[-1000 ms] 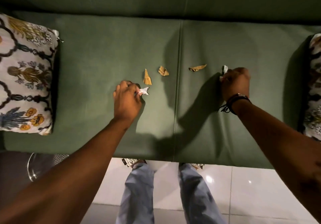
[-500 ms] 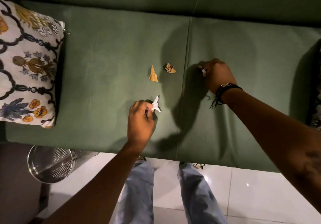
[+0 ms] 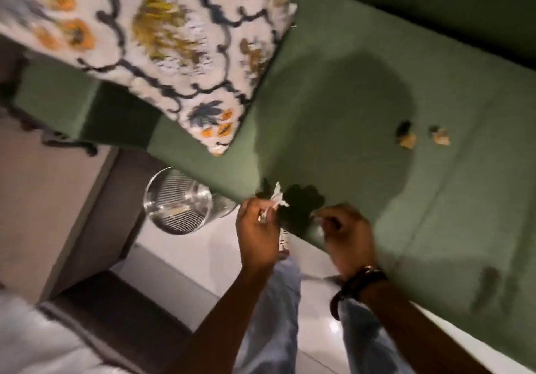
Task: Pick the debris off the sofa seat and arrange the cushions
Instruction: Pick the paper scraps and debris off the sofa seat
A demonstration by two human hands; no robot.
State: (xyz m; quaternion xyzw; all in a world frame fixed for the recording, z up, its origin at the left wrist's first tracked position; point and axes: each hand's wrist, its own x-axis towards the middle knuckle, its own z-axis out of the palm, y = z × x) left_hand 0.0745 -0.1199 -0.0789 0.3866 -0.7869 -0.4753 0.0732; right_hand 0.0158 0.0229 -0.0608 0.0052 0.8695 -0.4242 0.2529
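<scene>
My left hand [image 3: 259,235] is pinched on a crumpled white paper scrap [image 3: 277,199] at the front edge of the green sofa seat [image 3: 333,98]. My right hand [image 3: 348,235] hovers close beside it with its fingers curled around small debris that barely shows. Two tan scraps lie on the seat to the right, one scrap [image 3: 407,141] beside the other scrap [image 3: 442,138]. A white floral cushion [image 3: 162,42] lies on the seat's left end. The view is tilted and blurred.
A shiny metal mesh bin [image 3: 179,204] stands on the floor just left of my left hand, below the sofa's front edge. My legs in light jeans [image 3: 269,321] are beneath my hands. White floor tiles and a brown strip are at the lower left.
Both hands have drawn back from the middle of the seat to its front left edge and come together near the bin. The view swung left and tilted.
</scene>
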